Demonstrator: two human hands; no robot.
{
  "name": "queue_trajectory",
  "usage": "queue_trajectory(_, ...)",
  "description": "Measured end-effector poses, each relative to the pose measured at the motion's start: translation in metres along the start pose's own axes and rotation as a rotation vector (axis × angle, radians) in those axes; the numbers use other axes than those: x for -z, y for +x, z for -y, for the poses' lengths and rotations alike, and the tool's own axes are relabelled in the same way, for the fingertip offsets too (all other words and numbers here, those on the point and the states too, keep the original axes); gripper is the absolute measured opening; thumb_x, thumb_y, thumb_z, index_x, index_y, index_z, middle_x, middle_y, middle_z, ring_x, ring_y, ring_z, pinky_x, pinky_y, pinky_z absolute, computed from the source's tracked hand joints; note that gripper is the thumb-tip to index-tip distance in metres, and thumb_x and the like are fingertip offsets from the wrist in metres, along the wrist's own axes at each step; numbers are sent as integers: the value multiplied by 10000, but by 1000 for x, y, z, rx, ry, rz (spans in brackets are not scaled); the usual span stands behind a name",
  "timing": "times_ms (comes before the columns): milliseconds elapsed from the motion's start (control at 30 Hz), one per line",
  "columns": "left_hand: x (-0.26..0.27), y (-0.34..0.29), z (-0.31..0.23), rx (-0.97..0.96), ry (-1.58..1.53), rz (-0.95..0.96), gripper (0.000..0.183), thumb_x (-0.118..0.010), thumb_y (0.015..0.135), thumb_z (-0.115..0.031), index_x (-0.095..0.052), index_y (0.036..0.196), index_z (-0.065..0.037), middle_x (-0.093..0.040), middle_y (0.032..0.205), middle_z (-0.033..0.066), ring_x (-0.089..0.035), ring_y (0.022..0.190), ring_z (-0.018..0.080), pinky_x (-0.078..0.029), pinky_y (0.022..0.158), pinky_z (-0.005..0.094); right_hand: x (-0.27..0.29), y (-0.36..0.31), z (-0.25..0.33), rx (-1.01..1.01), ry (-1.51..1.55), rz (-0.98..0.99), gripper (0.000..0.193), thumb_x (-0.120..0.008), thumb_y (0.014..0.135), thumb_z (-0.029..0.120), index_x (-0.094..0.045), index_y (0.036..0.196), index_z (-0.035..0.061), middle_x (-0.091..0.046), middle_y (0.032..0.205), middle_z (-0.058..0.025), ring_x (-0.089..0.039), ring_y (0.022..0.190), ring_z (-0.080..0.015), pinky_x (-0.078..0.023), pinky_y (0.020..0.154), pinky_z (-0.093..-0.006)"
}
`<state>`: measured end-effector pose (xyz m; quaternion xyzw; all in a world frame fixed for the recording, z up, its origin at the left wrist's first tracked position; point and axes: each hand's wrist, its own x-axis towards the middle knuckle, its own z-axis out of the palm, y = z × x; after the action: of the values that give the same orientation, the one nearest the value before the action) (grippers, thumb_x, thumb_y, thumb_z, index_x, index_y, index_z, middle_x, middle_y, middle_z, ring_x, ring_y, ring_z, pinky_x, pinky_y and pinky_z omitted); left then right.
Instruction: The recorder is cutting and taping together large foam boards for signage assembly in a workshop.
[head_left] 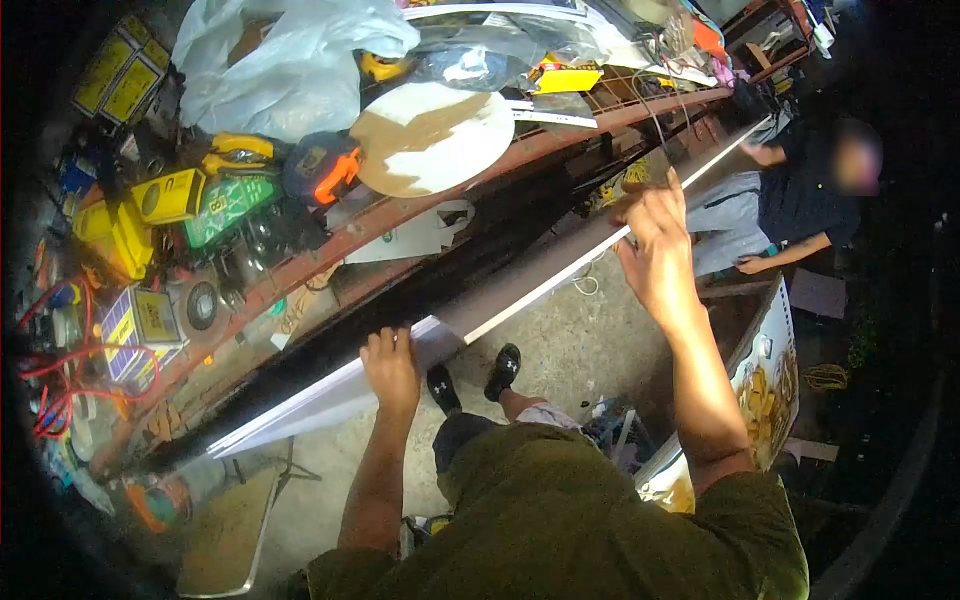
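Observation:
My left hand (392, 372) is closed over the upper edge of a bundle of thin white sheets (310, 402), which slants down to the lower left. Farther right, my right hand (655, 245) grips a long thin panel (545, 290) with a pale edge and a greyish-brown face. This panel runs diagonally from near my left hand up to the far right. Its near end meets the white sheets, but I cannot tell whether the two are joined. My right fingertips are partly hidden behind the panel's edge.
A cluttered workbench (460, 188) with a rusty metal edge runs along the far side, bearing a round board (432, 140), a plastic bag (280, 75) and yellow boxes (165, 197). Another person (815, 205) sits at the far right, one hand near the panel's end. A picture board (765, 390) leans at right.

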<state>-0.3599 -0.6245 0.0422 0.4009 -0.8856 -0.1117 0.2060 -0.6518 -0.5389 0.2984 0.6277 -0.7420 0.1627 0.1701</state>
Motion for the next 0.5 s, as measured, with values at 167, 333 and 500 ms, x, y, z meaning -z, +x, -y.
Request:
queue_trajectory(167,5,1,-3,0,-17,7,185,-658,809,-103,-651,992,-78,-567,920,104,-528,869,295,-390,725,431,3,-10,-3,-11,-1,40,300,-746,572,-24,-597,829,21,-559,871,-118,-577,974,-315,-296,1114,-589)
queue_trajectory(333,7,-1,-7,-1,-73,28,111,-637,831,-117,-630,932,-73,-549,906,110,-516,857,310,-376,709,438,3,-19,-7,-7,8,19,273,-713,567,-32,-579,798,26,-547,864,-109,-580,956,-293,-280,1120,-601)
queue_trajectory(500,8,-1,-9,23,-81,56,121,-611,820,-109,-616,930,-61,-546,913,121,-510,870,328,-369,720,443,2,-19,-6,-65,51,37,282,-676,555,-99,-606,793,34,-566,846,-87,-599,1073,-294,-252,1134,-615)
